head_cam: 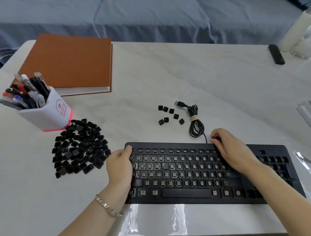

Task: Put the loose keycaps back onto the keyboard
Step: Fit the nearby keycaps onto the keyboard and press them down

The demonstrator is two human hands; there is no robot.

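- Keyboard (184, 169) lies lower centre, near the table's (167, 68) front edge; wide tabletop stretches behind.
- Keycap pile (80, 147) sits centre left; seven keycaps (171, 110) mid-frame.
- Left hand (118, 165) grips the keyboard's left end; right hand (231, 150) curls over its rear edge.

Matt black plastic keyboard (185, 194) on a glossy, smooth marble-look table (185, 72).

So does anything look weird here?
Yes. The keyboard has nearly all its keys off. Most keycaps sit in a heap left of it, and seven more lie behind it by the cable.
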